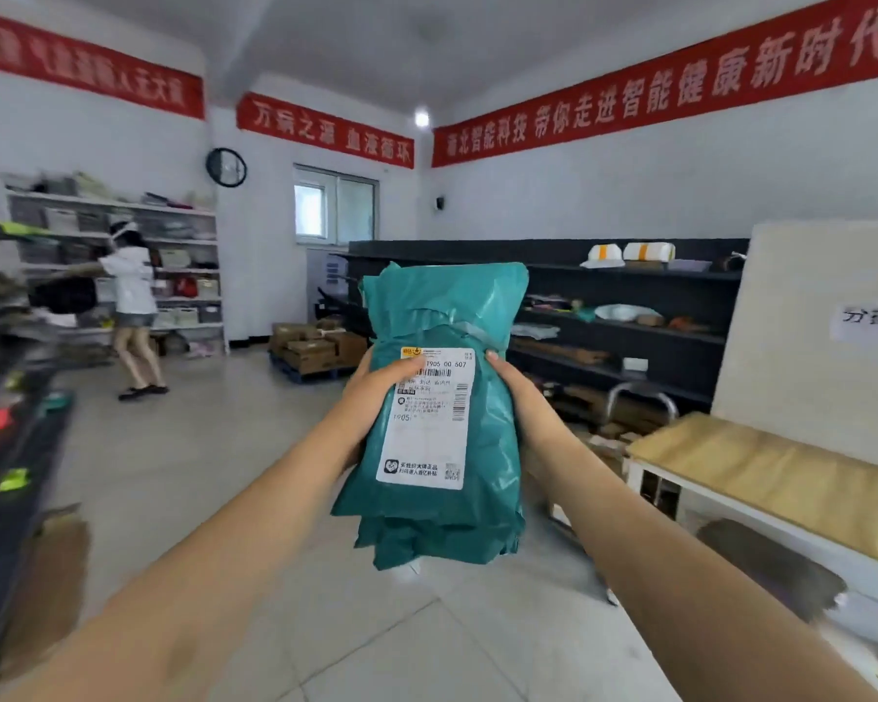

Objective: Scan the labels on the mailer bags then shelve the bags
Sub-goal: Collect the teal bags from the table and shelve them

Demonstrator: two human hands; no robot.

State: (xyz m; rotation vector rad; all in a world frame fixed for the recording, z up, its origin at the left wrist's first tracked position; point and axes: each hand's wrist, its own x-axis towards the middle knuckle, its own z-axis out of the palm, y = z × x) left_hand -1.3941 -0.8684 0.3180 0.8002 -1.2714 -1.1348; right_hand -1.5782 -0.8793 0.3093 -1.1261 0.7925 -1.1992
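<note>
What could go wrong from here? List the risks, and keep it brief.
1. The thumb of the left hand lies over the top of the label, beside the barcode; a scan might fail.
2. The mailer bags look like a stack of several, gripped only at the sides by the left hand and the right hand; lower ones could slip out.
3. Both hands are full, leaving none free to scan.

Red banners (325, 129) are hung along the walls, and a round clock (226, 167) is mounted left of a window (334, 205). Cardboard boxes (315, 349) are stacked below it. A person in a white top (132, 286) is seen far left.
</note>
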